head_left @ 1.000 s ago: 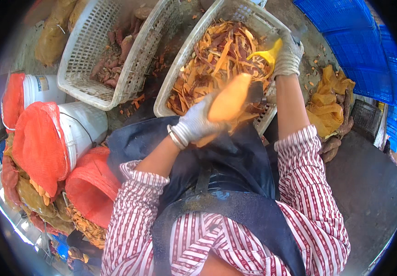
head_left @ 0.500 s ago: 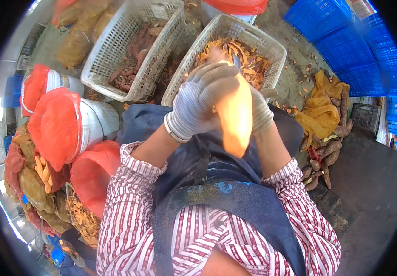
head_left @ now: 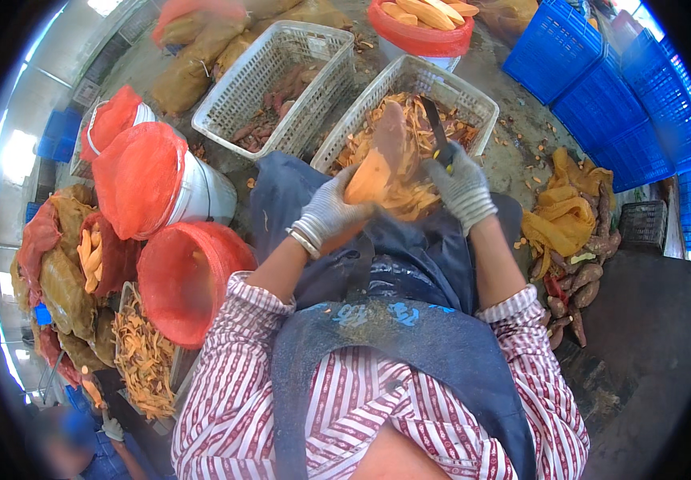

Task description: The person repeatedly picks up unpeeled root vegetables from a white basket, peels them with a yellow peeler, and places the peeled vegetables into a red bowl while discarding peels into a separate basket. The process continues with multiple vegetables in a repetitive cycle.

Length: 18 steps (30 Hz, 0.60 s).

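Note:
My left hand, in a grey-white knit glove, is closed around the near end of a large sweet potato. The near part of it is bare orange flesh, while brown-purple skin covers much of the far part. In my gloved right hand is a knife, its dark blade pointing away from me, beside the sweet potato and apart from it. Both hands are over the near edge of a white plastic crate that holds orange peelings.
Left of that crate stands another white crate with unpeeled sweet potatoes. Red-mesh-covered buckets line my left. Blue crates are stacked at far right, near a yellow mesh sack and loose sweet potatoes. A co-worker is at lower left.
My hands have moved apart and the sweet potato now tilts away over the crate, its skin-covered part showing. The knife has come clear of it. My view has shifted slightly.

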Motion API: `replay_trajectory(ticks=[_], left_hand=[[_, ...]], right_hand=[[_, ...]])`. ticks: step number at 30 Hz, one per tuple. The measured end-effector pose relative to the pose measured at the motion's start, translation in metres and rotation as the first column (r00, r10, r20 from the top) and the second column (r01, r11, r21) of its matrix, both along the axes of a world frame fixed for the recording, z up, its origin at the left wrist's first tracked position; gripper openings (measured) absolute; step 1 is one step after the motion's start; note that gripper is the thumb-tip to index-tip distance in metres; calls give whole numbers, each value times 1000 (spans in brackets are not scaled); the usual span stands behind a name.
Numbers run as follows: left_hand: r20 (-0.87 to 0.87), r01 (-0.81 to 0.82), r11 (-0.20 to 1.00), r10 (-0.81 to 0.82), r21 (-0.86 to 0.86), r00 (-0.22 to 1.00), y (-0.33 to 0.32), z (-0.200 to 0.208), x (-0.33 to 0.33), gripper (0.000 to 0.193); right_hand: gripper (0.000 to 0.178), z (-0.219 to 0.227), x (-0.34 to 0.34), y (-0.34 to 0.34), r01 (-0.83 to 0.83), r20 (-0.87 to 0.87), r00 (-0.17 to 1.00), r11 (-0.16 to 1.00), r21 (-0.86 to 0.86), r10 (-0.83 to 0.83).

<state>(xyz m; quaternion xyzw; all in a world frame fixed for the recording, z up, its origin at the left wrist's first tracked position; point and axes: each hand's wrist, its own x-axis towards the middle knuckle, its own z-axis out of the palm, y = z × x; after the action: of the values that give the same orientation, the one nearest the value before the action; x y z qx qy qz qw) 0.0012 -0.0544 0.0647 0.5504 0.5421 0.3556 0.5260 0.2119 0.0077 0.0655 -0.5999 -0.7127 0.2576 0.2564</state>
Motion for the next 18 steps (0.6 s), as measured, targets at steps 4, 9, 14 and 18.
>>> replay_trajectory(ticks=[4,9,14,18], left_hand=[[-535,92,991,-25,99,845,-6,18,-16,73],[-649,146,981,-27,129,760,-17,29,-26,75],[-2,116,991,-116,71,993,-16,-1,-49,72],[595,158,947,43,-281,803,-12,2,-30,63]], right_hand=[[28,25,-2,-3,-197,179,973,934,298,148],[27,9,1,19,-284,450,874,945,164,184],[25,-38,54,68,70,102,991,981,183,-90],[19,32,-16,32,-168,-963,21,949,-267,-267]])
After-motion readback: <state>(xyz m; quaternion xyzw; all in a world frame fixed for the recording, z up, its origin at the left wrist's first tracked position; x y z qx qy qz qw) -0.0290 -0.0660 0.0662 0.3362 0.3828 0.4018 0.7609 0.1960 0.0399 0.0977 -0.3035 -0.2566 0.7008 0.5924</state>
